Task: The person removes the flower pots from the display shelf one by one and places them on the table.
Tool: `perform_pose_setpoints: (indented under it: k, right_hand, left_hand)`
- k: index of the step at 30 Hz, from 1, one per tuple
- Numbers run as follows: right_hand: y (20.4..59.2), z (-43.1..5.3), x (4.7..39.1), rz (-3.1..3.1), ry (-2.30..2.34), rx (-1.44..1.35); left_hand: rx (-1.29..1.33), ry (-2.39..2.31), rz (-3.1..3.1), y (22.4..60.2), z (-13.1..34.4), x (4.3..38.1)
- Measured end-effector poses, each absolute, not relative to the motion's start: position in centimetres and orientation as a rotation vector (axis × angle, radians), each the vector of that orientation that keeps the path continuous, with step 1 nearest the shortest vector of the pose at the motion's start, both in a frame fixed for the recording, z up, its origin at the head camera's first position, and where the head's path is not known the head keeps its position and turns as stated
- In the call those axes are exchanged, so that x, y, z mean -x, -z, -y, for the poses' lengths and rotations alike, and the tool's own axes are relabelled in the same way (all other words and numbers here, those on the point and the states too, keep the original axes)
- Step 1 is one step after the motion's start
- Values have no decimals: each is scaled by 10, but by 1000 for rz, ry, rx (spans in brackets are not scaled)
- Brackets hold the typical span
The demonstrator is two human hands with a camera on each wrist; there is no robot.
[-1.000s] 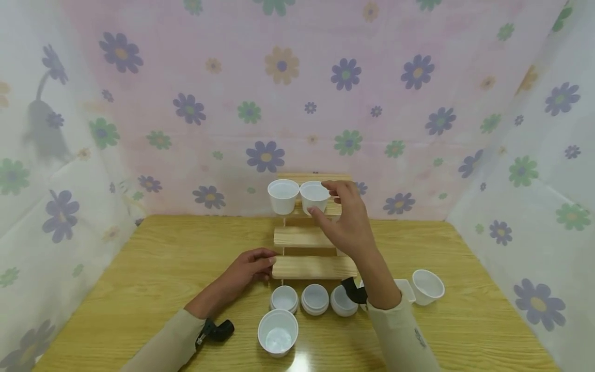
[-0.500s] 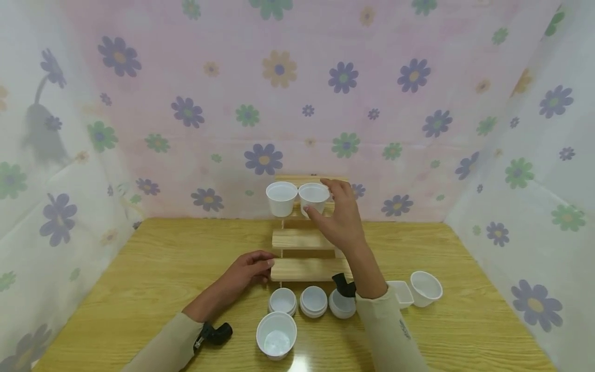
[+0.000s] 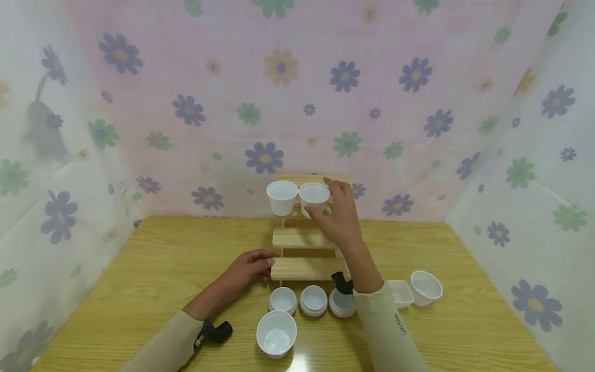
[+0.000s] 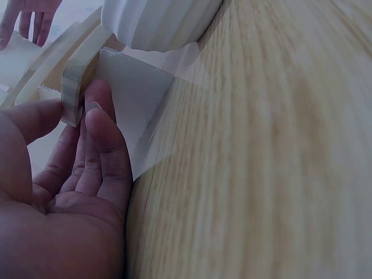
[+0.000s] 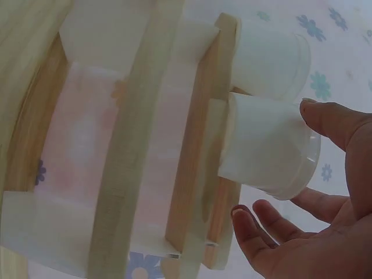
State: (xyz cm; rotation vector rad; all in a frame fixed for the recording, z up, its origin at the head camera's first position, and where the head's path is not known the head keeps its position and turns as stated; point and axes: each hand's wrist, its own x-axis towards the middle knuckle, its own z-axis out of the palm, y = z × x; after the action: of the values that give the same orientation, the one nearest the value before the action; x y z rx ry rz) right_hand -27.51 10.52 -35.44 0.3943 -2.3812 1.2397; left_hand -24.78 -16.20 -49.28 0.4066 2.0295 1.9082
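Observation:
A tiered wooden stand (image 3: 304, 269) rises in the middle of the table. My left hand (image 3: 251, 264) pinches the left end of its lowest slat (image 4: 72, 93) between thumb and fingers. Two white plastic cups stand side by side, upright, on a higher tier. Around the right cup (image 3: 313, 195) curves my right hand (image 3: 341, 217), thumb at the front and index finger by the rim. The right wrist view shows that same cup (image 5: 270, 142) between thumb and index, the other fingers loosely bent below. The left cup (image 3: 282, 199) sits close beside it.
Before the stand are several small round white pots (image 3: 313, 299), with a larger cup (image 3: 276, 335) nearer me. To the right lie a square white dish (image 3: 401, 293) and a tilted white cup (image 3: 426, 288). Flowered cloth (image 3: 204, 155) hangs behind.
My right forearm has swung a little to the left, and its thumb has slid slightly left across the cup's front. The left hand stays on the slat; both cups keep their places.

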Motion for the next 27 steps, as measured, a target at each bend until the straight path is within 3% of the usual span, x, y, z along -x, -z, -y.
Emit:
perform_pose_setpoints:
  k: [27]
  right_hand:
    - [362, -105, 281, 2304, -1262, -486]
  left_hand:
    - [-382, -1901, -2032, 493, 162, 249]
